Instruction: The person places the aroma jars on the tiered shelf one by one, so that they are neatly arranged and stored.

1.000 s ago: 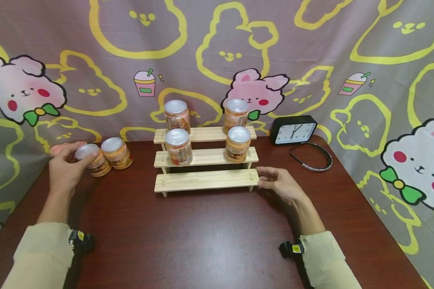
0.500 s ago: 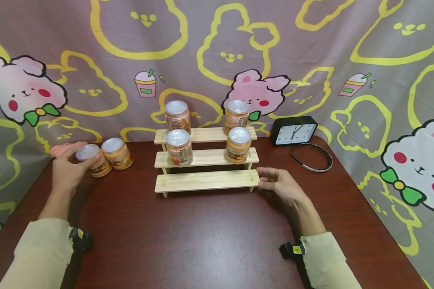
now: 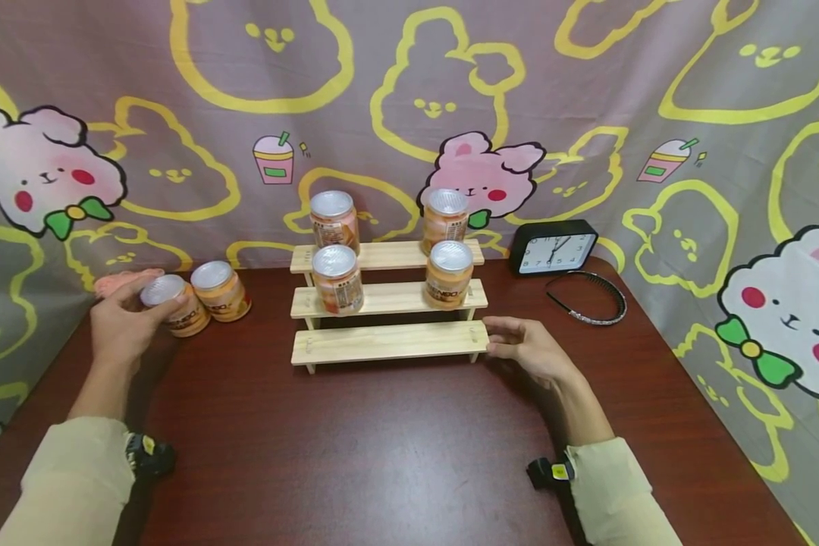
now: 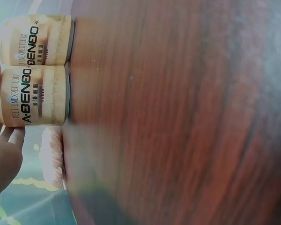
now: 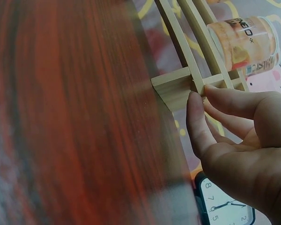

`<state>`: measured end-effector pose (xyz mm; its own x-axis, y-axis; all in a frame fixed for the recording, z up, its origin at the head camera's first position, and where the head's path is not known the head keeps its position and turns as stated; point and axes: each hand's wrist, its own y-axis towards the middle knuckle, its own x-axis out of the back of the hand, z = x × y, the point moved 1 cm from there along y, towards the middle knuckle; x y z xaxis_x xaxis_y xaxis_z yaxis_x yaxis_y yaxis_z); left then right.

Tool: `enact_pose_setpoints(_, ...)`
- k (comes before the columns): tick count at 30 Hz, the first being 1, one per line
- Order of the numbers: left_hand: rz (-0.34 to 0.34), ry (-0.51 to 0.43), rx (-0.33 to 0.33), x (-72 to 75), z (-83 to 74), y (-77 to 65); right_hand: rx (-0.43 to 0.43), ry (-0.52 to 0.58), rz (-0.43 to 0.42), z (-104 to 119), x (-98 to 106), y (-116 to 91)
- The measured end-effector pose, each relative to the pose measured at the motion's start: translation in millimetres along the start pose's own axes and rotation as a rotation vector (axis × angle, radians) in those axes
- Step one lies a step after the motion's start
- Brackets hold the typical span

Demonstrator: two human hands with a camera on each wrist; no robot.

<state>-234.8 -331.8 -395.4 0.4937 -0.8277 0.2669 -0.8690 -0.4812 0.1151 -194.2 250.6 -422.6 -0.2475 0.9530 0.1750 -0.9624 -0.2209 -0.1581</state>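
At the left of the head view my left hand [image 3: 124, 324] grips an orange can [image 3: 189, 315] with a silver lid, thumb and fingers around its upper part. In the left wrist view this can [image 4: 33, 101] stands on the table right beside a second, matching can [image 4: 37, 42]. My right hand [image 3: 534, 350] pinches the right end of the lowest board of a three-step wooden display rack [image 3: 389, 343]. Thumb and index fingertips meet at the board's corner in the right wrist view. Two matching cans stand on the top step and two on the middle step; the bottom step is bare.
Behind the left hand lies a pink, ruffled item [image 3: 126, 280]. A black desk clock [image 3: 556, 246] and a black headband [image 3: 597, 307] sit right of the rack. A patterned curtain [image 3: 246, 68] hangs along the back and sides of the dark wooden table [image 3: 355, 455].
Both hands keep their places, the left on the can and the right at the rack's end. Only a slight shift of the left forearm shows.
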Motion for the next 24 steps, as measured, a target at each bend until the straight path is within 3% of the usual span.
enact_pose_setpoints(6,0.020,-0.003,-0.061,5.7,-4.7,-2.6,-0.004,-0.001,-0.001,0,0,0)
enact_pose_setpoints(14,0.090,0.171,-0.064,17.2,-16.3,-8.7,-0.012,-0.016,-0.006,0,-1,1)
enact_pose_setpoints(24,0.180,0.235,-0.127,20.3,-25.0,-18.0,-0.009,-0.018,-0.004,0,0,1)
